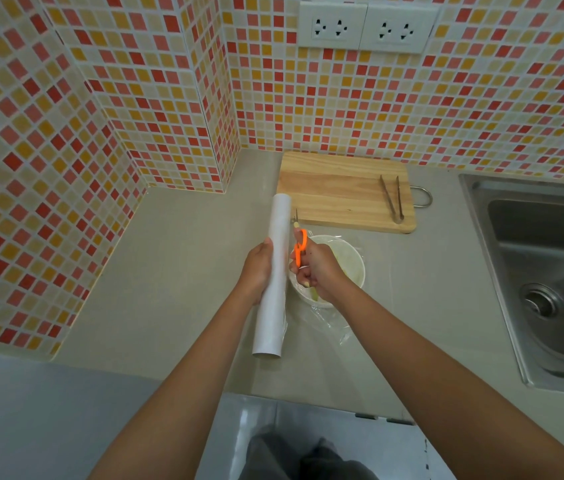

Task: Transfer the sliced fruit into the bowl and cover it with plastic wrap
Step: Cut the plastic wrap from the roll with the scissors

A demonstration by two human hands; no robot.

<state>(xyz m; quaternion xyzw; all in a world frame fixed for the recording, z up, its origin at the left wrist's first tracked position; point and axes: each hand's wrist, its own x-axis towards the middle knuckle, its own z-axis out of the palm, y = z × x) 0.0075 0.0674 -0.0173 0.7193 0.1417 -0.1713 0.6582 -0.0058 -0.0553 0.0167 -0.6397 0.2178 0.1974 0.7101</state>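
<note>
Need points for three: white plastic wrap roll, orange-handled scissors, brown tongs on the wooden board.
white plastic wrap roll point(278, 233), head view, bare upper part of the tube above the left hand
orange-handled scissors point(302, 241), head view, orange handle loop
brown tongs point(392, 199), head view, middle of the arms

A mosaic wall of small red, orange, pink and cream square tiles filled the upper frame. At centre stood a plain white roll of wrap, bright orange-handled scissors and a white round bowl. The pale wooden board showed streaky grain; the countertop was flat grey-beige.
</note>
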